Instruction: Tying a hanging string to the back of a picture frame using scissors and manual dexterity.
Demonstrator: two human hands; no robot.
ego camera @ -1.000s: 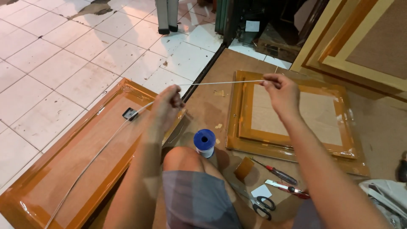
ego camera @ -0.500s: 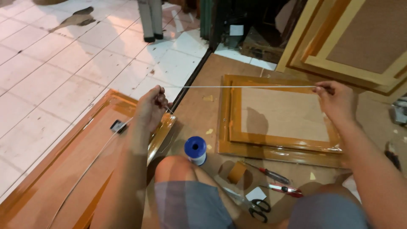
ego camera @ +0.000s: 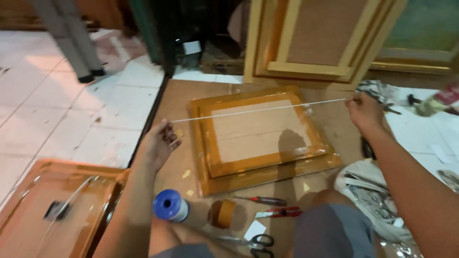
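A thin white string point(ego camera: 258, 111) is stretched taut between my two hands, above a varnished orange wooden frame panel point(ego camera: 265, 169) lying on the brown board floor. My left hand point(ego camera: 158, 143) pinches the string's left end, and the string trails down from it toward the lower left. My right hand point(ego camera: 364, 112) pinches the right end, past the panel's right edge. A blue spool point(ego camera: 170, 205) wound with white string rests by my left knee.
A brown tape roll point(ego camera: 223, 213), a red-handled screwdriver point(ego camera: 262, 201), a red utility knife point(ego camera: 278, 212) and scissors point(ego camera: 253, 242) lie before my knees. Another orange panel point(ego camera: 28, 210) lies lower left. Yellow frames point(ego camera: 315, 43) lean at the back. Crumpled cloth point(ego camera: 373, 191) sits right.
My hands have drawn farther apart, lengthening the taut string. The view swung right, so the string now spans over the panel on the brown board.
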